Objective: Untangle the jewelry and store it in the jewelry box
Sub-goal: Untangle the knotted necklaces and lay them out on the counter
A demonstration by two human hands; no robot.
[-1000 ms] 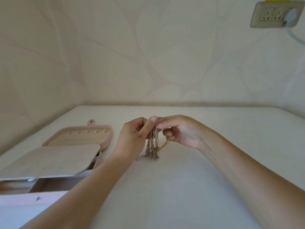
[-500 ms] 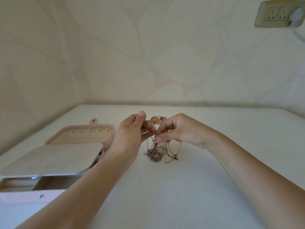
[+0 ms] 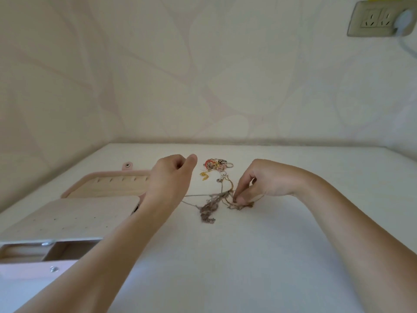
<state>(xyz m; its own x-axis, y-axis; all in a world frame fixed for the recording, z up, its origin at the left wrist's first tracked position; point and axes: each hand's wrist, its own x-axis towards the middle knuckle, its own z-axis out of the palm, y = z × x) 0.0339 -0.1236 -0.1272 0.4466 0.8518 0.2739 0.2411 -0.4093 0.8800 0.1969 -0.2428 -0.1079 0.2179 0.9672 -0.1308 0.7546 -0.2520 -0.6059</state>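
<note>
A tangle of thin chains (image 3: pixel 208 210) lies on the white tabletop (image 3: pixel 237 256) between my hands. My right hand (image 3: pixel 259 184) reaches down and pinches a gold strand (image 3: pixel 242 205) at the tangle's right side. My left hand (image 3: pixel 170 177) hovers to the left with fingers curled and thumb up. One chain strand (image 3: pixel 198 195) runs straight left and vanishes behind that wrist, so whether it is held is hidden. The pink jewelry box (image 3: pixel 74 188) stands open at the left, showing its beige lining.
A small heap of colourful jewelry (image 3: pixel 216 166) with gold charms lies just beyond the tangle. The box's beige earring panel (image 3: pixel 67 218) juts out over a compartment (image 3: pixel 24 253). A wall socket (image 3: pixel 379 19) sits at the upper right; walls close off the back and left.
The tangle, held up between both hands before, now lies spread on the table. My left hand moved left and my right hand dropped down onto the chains, uncovering the colourful heap.
</note>
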